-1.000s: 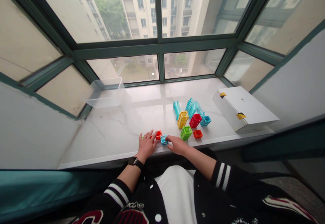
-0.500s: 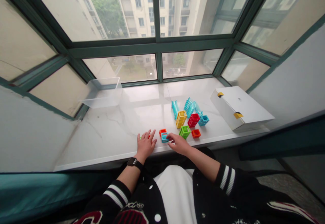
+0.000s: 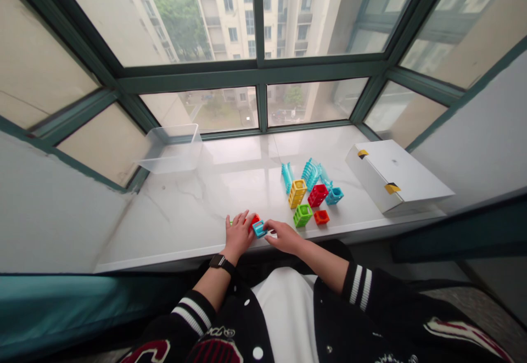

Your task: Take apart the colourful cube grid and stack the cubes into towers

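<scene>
My left hand (image 3: pixel 237 235) rests near the front edge of the white marble sill (image 3: pixel 197 204), fingers spread over a small green piece that barely shows and touching a red-orange block (image 3: pixel 255 220). My right hand (image 3: pixel 283 236) pinches a small blue open-frame block (image 3: pixel 259 229), tilted and lifted against the red-orange one, between the two hands. To the right stand a green block (image 3: pixel 302 215), an orange block (image 3: pixel 321 217), a yellow tower block (image 3: pixel 297 193), a red block (image 3: pixel 317 195) and a blue block (image 3: pixel 334 195).
Turquoise ribbed pieces (image 3: pixel 309 173) lie behind the blocks. A white box (image 3: pixel 395 179) with yellow tape tabs sits at the sill's right end. A clear plastic tub (image 3: pixel 173 148) stands at the back left, by the window frame.
The blue block moved left in my right hand and now tilts against the red-orange block. My left hand shifted slightly right to meet them.
</scene>
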`<action>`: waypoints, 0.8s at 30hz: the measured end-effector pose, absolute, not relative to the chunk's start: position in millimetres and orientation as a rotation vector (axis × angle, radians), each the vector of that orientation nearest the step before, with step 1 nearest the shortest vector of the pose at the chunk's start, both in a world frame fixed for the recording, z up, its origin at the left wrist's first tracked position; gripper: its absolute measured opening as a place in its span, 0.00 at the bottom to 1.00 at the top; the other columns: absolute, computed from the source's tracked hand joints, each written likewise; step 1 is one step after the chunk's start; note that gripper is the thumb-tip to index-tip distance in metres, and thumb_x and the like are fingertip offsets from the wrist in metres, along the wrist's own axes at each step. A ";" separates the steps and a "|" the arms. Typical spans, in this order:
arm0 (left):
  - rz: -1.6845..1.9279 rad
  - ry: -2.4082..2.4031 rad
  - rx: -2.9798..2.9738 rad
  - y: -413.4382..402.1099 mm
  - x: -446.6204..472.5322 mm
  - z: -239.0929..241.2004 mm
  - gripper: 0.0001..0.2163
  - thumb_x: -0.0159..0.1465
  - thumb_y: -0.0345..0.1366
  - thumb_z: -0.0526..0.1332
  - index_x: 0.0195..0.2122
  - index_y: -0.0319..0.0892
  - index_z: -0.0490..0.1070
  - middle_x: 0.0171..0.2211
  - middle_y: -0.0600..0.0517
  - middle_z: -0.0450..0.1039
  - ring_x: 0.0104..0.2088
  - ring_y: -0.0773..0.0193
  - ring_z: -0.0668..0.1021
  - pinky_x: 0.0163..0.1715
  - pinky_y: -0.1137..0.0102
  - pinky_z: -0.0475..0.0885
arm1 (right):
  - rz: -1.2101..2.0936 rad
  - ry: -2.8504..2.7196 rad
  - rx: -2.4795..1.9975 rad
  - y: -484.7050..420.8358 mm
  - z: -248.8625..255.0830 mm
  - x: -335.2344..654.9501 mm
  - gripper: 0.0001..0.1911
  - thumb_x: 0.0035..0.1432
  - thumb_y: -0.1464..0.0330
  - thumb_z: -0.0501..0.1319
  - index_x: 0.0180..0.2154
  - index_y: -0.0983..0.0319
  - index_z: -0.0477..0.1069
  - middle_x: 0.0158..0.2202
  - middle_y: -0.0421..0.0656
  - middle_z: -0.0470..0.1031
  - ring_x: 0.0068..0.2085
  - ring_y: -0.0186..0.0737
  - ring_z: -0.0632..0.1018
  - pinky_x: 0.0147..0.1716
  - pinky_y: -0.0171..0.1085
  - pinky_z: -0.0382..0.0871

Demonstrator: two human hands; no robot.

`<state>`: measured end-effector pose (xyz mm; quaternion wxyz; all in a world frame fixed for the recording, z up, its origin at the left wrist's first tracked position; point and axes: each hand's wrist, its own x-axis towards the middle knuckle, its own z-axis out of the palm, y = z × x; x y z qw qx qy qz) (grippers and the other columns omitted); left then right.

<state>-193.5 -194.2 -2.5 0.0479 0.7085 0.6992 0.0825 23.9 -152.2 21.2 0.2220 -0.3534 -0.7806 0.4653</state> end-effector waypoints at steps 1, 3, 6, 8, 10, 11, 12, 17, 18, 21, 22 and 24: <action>0.265 2.132 2.156 -194.1 -193.6 -3.5 0.24 0.71 0.41 0.56 0.69 0.55 0.67 0.72 0.48 0.63 0.68 0.46 0.67 0.73 0.39 0.43 | 1.271 -2.152 -0.981 -152.3 23.1 24.2 0.11 0.58 0.72 0.64 0.44 0.56 0.73 0.45 0.40 0.81 0.46 0.41 0.81 0.47 0.40 0.77; 0.295 2.129 2.151 -194.1 -193.8 -5.5 0.23 0.72 0.42 0.56 0.68 0.54 0.68 0.72 0.47 0.64 0.68 0.46 0.68 0.73 0.39 0.43 | 1.256 -2.109 -0.995 -151.2 28.7 26.4 0.10 0.59 0.71 0.64 0.43 0.56 0.73 0.44 0.40 0.80 0.45 0.40 0.81 0.48 0.40 0.78; 0.333 2.128 2.135 -193.7 -193.7 -8.4 0.23 0.72 0.43 0.57 0.67 0.53 0.68 0.71 0.46 0.65 0.67 0.46 0.68 0.73 0.38 0.42 | 1.336 -1.926 -1.007 -146.9 40.9 33.5 0.09 0.59 0.65 0.66 0.43 0.57 0.71 0.42 0.41 0.78 0.44 0.41 0.80 0.45 0.40 0.78; 0.343 2.134 2.111 -192.3 -193.2 -10.3 0.23 0.71 0.43 0.58 0.68 0.52 0.68 0.72 0.45 0.64 0.68 0.45 0.68 0.72 0.37 0.42 | 1.451 -1.743 -1.007 -143.2 50.3 39.7 0.14 0.58 0.60 0.69 0.42 0.57 0.69 0.41 0.40 0.77 0.42 0.41 0.80 0.42 0.40 0.78; 0.341 2.124 2.087 -189.7 -192.8 -11.5 0.25 0.70 0.43 0.60 0.69 0.51 0.67 0.72 0.43 0.63 0.69 0.43 0.67 0.72 0.35 0.40 | 1.569 -1.551 -0.987 -140.5 59.7 45.7 0.20 0.55 0.56 0.73 0.42 0.56 0.68 0.39 0.39 0.76 0.40 0.40 0.80 0.41 0.40 0.77; 0.338 2.108 2.078 -188.0 -192.7 -11.4 0.27 0.69 0.42 0.61 0.70 0.50 0.65 0.72 0.43 0.63 0.70 0.42 0.65 0.72 0.34 0.39 | 1.622 -1.457 -0.969 -139.7 64.2 48.3 0.22 0.54 0.54 0.74 0.41 0.56 0.67 0.38 0.38 0.76 0.38 0.39 0.80 0.41 0.40 0.76; 0.334 2.086 2.066 -186.1 -192.7 -10.6 0.29 0.68 0.42 0.62 0.71 0.50 0.64 0.73 0.42 0.62 0.71 0.40 0.64 0.71 0.32 0.38 | 1.668 -1.366 -0.950 -139.4 68.6 50.5 0.24 0.52 0.53 0.75 0.41 0.56 0.67 0.36 0.37 0.75 0.37 0.39 0.79 0.41 0.40 0.76; 0.425 1.975 2.002 -179.6 -192.5 14.2 0.37 0.63 0.40 0.68 0.73 0.51 0.60 0.75 0.41 0.57 0.75 0.35 0.56 0.70 0.28 0.36 | 1.816 -1.037 -0.892 -144.1 87.9 56.8 0.25 0.50 0.52 0.77 0.38 0.56 0.67 0.34 0.36 0.73 0.36 0.39 0.78 0.40 0.40 0.76; 0.501 1.931 1.995 -180.3 -191.6 23.8 0.37 0.63 0.41 0.68 0.73 0.51 0.60 0.75 0.41 0.57 0.75 0.36 0.56 0.70 0.29 0.37 | 1.844 -0.994 -0.882 -145.7 91.1 57.7 0.24 0.50 0.53 0.77 0.38 0.56 0.68 0.34 0.36 0.74 0.36 0.39 0.78 0.39 0.40 0.76; 0.815 1.632 1.898 -188.1 -184.7 57.1 0.37 0.65 0.44 0.68 0.74 0.51 0.56 0.74 0.42 0.58 0.73 0.44 0.62 0.73 0.37 0.51 | 1.939 -0.899 -0.846 -150.4 99.2 59.6 0.21 0.51 0.56 0.75 0.40 0.57 0.70 0.36 0.39 0.77 0.37 0.39 0.79 0.38 0.38 0.75; 0.908 1.507 1.824 -192.2 -181.1 68.4 0.38 0.66 0.45 0.68 0.74 0.51 0.55 0.74 0.41 0.58 0.72 0.46 0.65 0.71 0.42 0.58 | 1.971 -0.876 -0.830 -151.8 101.4 59.9 0.21 0.52 0.56 0.75 0.41 0.57 0.70 0.37 0.39 0.78 0.37 0.39 0.79 0.38 0.38 0.74; 1.017 1.322 1.703 -200.5 -172.8 88.9 0.38 0.66 0.46 0.69 0.74 0.52 0.55 0.74 0.41 0.59 0.69 0.48 0.70 0.67 0.49 0.69 | 2.031 -0.848 -0.794 -154.5 105.2 59.6 0.20 0.53 0.57 0.74 0.42 0.57 0.71 0.38 0.40 0.79 0.38 0.40 0.80 0.37 0.37 0.73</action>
